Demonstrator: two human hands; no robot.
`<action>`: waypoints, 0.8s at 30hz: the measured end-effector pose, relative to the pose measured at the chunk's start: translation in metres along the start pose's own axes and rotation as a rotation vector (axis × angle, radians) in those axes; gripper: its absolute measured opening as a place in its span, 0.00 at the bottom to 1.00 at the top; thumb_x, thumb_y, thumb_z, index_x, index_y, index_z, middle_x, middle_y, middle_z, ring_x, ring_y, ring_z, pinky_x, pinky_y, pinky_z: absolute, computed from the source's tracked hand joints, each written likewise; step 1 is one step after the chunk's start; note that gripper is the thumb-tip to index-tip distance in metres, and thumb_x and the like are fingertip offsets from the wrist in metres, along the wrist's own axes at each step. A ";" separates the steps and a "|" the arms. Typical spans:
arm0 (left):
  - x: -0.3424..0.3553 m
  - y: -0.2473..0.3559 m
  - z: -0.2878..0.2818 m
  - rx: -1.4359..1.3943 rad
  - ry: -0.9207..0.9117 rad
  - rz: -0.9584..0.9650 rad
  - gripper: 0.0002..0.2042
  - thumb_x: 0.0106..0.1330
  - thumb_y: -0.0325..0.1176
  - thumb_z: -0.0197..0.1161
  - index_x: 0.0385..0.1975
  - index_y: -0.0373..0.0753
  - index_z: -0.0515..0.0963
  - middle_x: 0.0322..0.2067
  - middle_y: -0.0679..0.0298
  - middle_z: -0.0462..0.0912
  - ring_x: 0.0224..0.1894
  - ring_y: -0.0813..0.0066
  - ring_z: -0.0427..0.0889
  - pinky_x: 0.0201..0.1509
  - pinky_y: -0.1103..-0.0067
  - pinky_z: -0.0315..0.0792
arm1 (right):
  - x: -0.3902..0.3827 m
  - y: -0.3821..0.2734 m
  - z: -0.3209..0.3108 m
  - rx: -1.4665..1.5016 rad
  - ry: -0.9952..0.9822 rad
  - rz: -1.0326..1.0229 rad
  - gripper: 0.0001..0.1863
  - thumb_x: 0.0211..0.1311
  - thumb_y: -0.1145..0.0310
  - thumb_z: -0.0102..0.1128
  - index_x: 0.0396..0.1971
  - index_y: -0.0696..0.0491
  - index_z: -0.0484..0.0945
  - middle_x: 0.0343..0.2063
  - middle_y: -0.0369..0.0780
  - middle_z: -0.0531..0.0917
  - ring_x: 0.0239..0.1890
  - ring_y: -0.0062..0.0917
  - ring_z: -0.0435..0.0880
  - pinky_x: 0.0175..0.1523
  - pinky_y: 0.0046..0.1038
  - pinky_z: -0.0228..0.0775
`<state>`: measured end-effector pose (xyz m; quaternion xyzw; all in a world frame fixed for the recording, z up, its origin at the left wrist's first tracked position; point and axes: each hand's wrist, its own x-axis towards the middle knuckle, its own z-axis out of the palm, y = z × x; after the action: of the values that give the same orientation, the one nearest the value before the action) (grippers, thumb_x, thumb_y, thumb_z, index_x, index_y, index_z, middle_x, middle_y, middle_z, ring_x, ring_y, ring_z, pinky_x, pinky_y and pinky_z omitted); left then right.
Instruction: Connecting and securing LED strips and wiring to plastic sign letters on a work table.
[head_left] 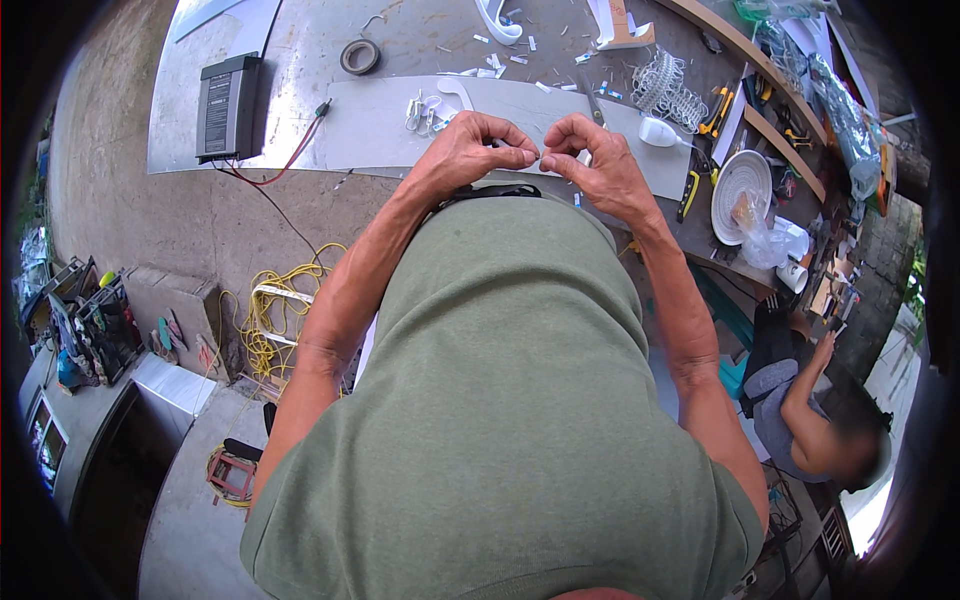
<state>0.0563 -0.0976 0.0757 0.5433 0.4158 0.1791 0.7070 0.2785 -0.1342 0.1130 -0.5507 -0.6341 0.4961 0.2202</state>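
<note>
My left hand (474, 155) and my right hand (602, 168) meet fingertip to fingertip over the near edge of the worktable. Each pinches thumb against forefinger. Something small and pale lies between the fingertips, too little of it showing to name. Beneath them is a flat grey sheet (375, 125) on the table. Just beyond my left hand lie a bunched white cord (424, 112) and a curved white strip (455, 92). To the right of my right hand rests a white bottle-like object (657, 133). Small white pieces (487, 70) are scattered farther back.
A black box (228, 108) with red and black leads stands at left, near a tape roll (360, 57). On the right are coiled white strands (662, 88), a yellow-black cutter (688, 195) and a round white coil (742, 197). Another person (800, 410) sits at far right. Yellow cord (265, 325) covers the floor.
</note>
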 end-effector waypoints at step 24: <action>-0.001 -0.001 -0.001 -0.075 0.017 -0.137 0.12 0.58 0.41 0.75 0.36 0.42 0.88 0.25 0.70 0.84 0.29 0.82 0.74 0.34 0.80 0.67 | -0.005 0.016 0.017 0.045 0.140 -0.089 0.09 0.60 0.71 0.68 0.40 0.54 0.84 0.33 0.37 0.86 0.37 0.23 0.83 0.46 0.28 0.76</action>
<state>0.0550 -0.0978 0.0754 0.4851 0.4510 0.1503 0.7340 0.2742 -0.1470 0.0936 -0.5504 -0.6296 0.4602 0.2982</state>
